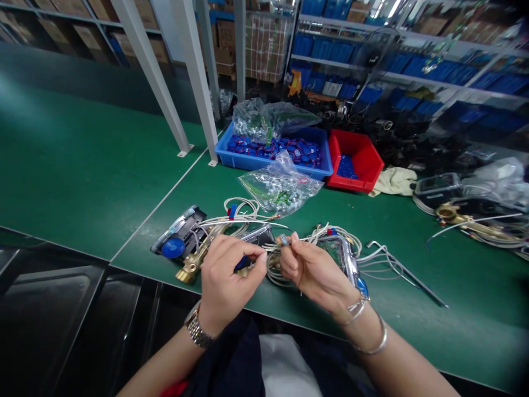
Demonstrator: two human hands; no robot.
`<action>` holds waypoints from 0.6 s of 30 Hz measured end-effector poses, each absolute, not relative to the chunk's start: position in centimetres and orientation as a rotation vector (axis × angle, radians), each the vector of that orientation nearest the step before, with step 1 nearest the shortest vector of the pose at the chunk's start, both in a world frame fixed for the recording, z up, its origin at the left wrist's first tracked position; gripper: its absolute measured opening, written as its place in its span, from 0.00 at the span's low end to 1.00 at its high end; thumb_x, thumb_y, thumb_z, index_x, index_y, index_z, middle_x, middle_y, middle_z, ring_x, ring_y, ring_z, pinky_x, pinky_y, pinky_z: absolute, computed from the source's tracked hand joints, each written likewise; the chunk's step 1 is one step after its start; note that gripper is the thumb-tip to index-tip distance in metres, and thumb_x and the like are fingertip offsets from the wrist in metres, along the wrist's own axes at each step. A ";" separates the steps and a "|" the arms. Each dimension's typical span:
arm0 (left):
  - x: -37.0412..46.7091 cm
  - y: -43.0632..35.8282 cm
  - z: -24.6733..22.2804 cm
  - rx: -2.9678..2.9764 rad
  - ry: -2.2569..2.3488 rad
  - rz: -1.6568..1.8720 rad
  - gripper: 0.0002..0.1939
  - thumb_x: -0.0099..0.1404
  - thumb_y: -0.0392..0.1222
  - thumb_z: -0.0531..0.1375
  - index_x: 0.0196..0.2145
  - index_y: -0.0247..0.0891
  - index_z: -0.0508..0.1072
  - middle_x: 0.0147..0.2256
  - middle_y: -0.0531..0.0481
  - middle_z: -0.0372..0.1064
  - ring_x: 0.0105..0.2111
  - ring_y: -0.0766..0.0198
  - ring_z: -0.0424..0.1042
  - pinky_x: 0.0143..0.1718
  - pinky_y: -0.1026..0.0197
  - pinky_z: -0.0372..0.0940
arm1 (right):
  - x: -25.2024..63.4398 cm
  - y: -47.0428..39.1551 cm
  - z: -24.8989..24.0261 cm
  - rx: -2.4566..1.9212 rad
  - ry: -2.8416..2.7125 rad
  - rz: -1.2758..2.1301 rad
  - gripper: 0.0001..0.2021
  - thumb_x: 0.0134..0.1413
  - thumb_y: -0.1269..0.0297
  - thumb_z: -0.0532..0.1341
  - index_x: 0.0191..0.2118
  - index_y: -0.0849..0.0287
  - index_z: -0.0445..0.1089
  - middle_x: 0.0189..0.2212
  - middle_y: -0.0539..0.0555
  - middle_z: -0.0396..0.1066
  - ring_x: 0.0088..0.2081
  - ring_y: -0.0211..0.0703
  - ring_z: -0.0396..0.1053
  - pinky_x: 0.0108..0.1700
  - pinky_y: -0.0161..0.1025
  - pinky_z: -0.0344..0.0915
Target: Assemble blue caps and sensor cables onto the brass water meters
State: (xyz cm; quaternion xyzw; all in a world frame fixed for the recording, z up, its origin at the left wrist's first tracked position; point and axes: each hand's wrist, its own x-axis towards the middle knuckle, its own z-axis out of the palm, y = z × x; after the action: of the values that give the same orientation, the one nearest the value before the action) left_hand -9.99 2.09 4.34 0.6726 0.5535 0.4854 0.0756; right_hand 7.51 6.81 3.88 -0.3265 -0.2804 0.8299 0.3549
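Note:
My left hand (231, 273) is closed in a pinch, thumb against fingertip. What it pinches, if anything, is too thin or hidden to make out. Close to it, my right hand (312, 270) grips a small pale grey-blue piece (284, 240) between thumb and curled fingers. Below and behind both hands lie meter assemblies with coiled pale cables (243, 208). The left one has a black housing, a blue round cap (173, 248) and a brass fitting (190, 267). Beside my right wrist lies a clear-fronted metal-edged unit (350, 259), partly hidden by my hand.
Behind my hands lies a clear bag of small pale pieces (285, 190). Further back are a blue tray (273, 164) of blue discs and a red bin (355, 179). A bent metal rod (417, 281), a cloth (394, 181) and another brass assembly (467, 219) lie rightward. Posts (198, 77) rise at left.

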 end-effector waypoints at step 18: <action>-9.8 2.6 3.3 2.186 1.748 1.372 0.04 0.60 0.35 0.66 0.31 0.42 0.75 0.30 0.52 0.76 0.36 0.57 0.72 0.44 0.50 0.64 | 7.7 6.8 3.6 -0.864 -0.825 2.151 0.26 0.66 0.50 0.58 0.19 0.58 0.61 0.16 0.46 0.55 0.20 0.34 0.51 0.27 0.38 0.48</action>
State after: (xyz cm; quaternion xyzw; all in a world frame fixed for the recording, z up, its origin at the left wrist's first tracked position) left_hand -9.79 2.65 3.34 0.7012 0.5607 0.4402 0.0121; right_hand 7.68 6.81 3.65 -0.3309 -0.3160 0.8241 0.3339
